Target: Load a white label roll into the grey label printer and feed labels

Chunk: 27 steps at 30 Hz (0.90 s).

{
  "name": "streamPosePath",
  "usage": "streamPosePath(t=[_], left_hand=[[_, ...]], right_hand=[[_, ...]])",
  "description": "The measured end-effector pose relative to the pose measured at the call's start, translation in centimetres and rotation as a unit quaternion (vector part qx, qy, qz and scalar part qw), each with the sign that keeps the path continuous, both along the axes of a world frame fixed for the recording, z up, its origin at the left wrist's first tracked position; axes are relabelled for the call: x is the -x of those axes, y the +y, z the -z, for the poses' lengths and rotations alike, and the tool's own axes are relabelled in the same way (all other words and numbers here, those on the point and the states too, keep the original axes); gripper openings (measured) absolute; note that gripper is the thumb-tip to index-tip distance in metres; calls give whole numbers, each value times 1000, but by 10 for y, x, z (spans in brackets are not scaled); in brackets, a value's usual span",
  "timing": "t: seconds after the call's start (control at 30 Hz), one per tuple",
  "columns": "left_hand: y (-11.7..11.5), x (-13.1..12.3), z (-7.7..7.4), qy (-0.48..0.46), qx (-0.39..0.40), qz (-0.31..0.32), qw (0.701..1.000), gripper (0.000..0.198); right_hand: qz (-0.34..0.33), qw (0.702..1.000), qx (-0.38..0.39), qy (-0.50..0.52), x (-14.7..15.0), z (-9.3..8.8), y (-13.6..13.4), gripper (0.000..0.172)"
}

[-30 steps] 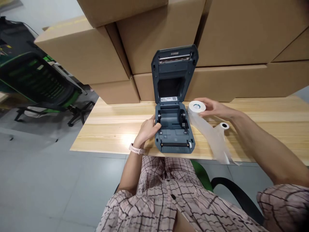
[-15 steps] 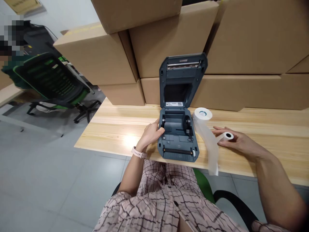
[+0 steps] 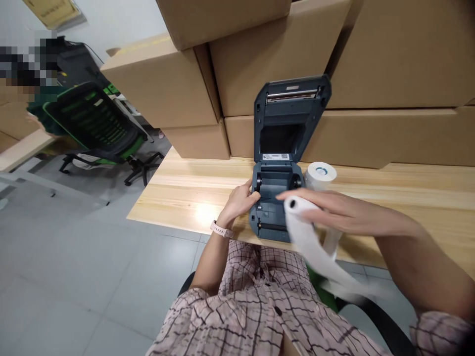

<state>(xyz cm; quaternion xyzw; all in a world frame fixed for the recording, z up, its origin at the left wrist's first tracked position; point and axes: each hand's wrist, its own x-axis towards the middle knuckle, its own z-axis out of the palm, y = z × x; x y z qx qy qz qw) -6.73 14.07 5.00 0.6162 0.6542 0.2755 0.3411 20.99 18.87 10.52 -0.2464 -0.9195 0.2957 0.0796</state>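
A dark grey label printer (image 3: 273,190) stands on the table with its lid (image 3: 291,118) raised. My left hand (image 3: 239,203) grips the printer's left edge, thumb over the rim. In my right hand (image 3: 341,210) is a small white paper roll (image 3: 297,210), held between thumb and fingers above the printer's right front part. A loose strip of its paper hangs down toward my lap, smeared by motion. Just right of the printer stands a larger white roll (image 3: 322,173) with a teal core. Behind my right hand, part of that roll's strip is hidden.
Cardboard boxes (image 3: 267,64) are stacked along the back of the wooden table (image 3: 178,193). On the left, a black and green office chair (image 3: 89,113) stands on the tiled floor, with another person beside it.
My right hand has lifted the small paper roll off the table and carried it left, over the printer. Its paper strip now swings below. My left hand keeps its hold on the printer.
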Motion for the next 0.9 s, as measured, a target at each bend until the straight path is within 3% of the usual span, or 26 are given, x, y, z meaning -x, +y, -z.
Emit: streamPosePath(t=[0.1,0.2,0.37,0.6,0.7,0.77,0.9], left_hand=[[1,1,3,-3,-2,2,1000,50],[2,2,6,4,-3,4,1000,51],[2,2,7,3,-18,-1,1000,49],[2,1,7,-4,0,-4,1000,56],[2,1,8,-22,-2,-9,1000,59],[1,1,10,-26,-5,-14,1000,59],[-1,1,12,-24,-15,-19,999,60]], right_hand=[[-13,997,-55,-61,54,4,15,56],[-27,986,-138,-91,71,24,27,50],[-31,985,-167,-40,60,45,18,51],[55,995,-83,25,45,60,-31,53],[67,996,-50,43,39,59,-38,53],[46,998,-28,27,34,55,-32,62],[-62,998,14,-24,20,46,-10,111]])
